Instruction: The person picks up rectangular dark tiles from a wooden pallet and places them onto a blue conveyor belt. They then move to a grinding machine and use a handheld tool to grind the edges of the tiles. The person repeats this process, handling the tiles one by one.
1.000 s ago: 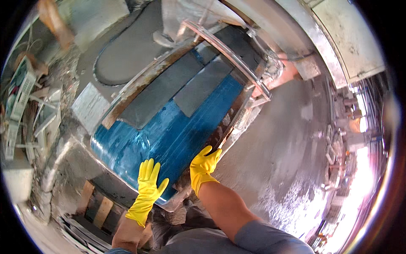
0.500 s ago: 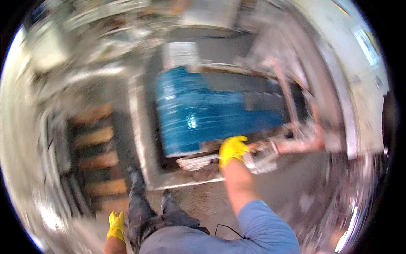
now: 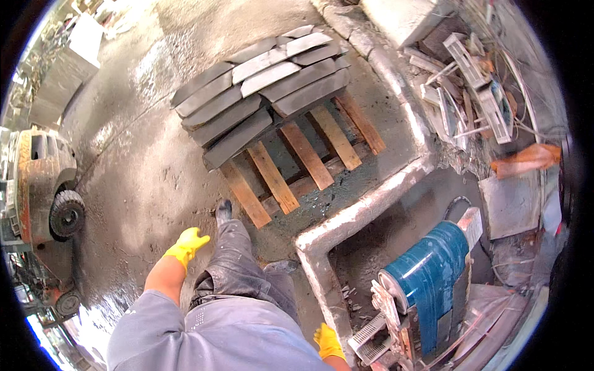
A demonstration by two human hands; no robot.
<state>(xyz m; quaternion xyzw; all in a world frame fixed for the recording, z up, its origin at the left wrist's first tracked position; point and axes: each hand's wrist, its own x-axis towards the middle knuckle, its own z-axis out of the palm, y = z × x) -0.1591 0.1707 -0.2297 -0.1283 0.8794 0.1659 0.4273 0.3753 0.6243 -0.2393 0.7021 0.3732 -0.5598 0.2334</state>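
My left hand (image 3: 187, 246), in a yellow glove, hangs over the wet floor beside my leg with its fingers loosely apart and nothing in it. At the lower edge, my right hand (image 3: 328, 341), gloved the same way, is held near the low concrete curb (image 3: 317, 256). Its fingers look apart and no object shows in it, though its lower part is cut off by my shirt. Ahead of my feet lies a wooden pallet (image 3: 305, 154), with several grey stone slabs (image 3: 247, 102) stacked in overlapping rows on its far part.
Right of the curb stands a machine with a blue roller belt (image 3: 427, 266), with a white vented piece (image 3: 371, 339) beside it. Metal frames and scrap (image 3: 470, 86) pile up at the far right. A forklift-like vehicle (image 3: 46, 191) with a black tyre stands at the left.
My view has swung left, bringing the pallet of slabs to the middle and the blue belt to the lower right. My right hand has drawn back from the machine; my left has come forward.
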